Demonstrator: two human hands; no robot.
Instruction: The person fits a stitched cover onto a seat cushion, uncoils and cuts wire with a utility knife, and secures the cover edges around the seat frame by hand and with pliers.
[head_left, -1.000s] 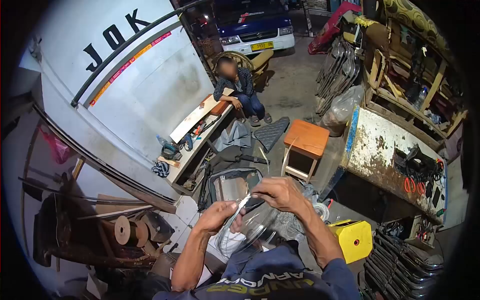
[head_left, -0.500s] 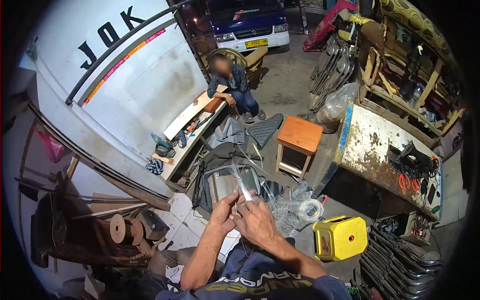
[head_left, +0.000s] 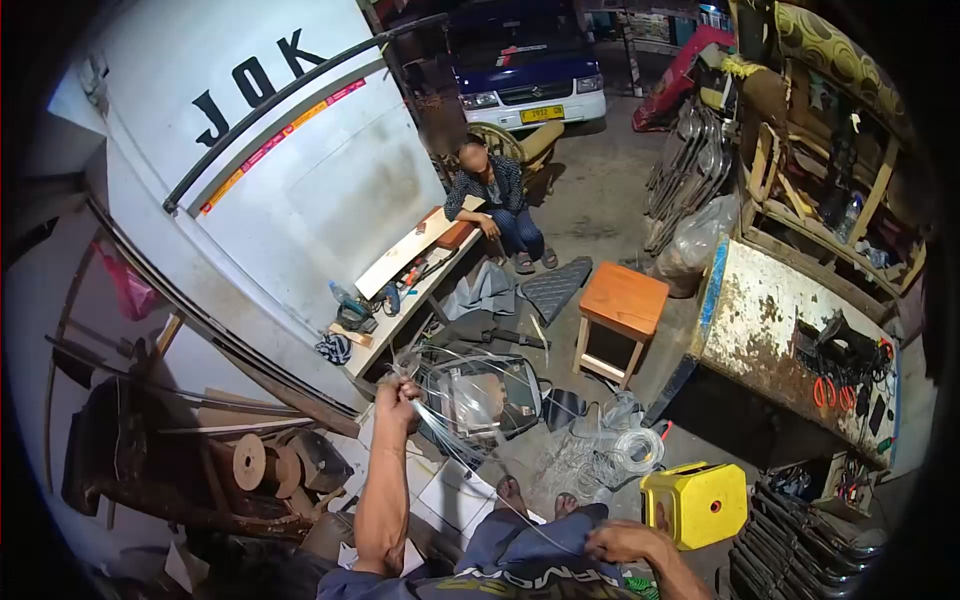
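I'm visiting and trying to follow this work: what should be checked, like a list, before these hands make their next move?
1. Left hand closed on the clear strands: ok.
2. Right hand holding a strand: cannot tell; one runs towards it, but the grip is hidden.
3. Strands neatly gathered: not ok; they fan out loosely.
4. Coil clear of loose loops: not ok; they lie beside it.
5. Seated person away from both hands: ok.

An orange-topped stool (head_left: 624, 300) stands right of centre, a yellow stool (head_left: 690, 505) lower right, a vehicle (head_left: 528, 72) top centre.
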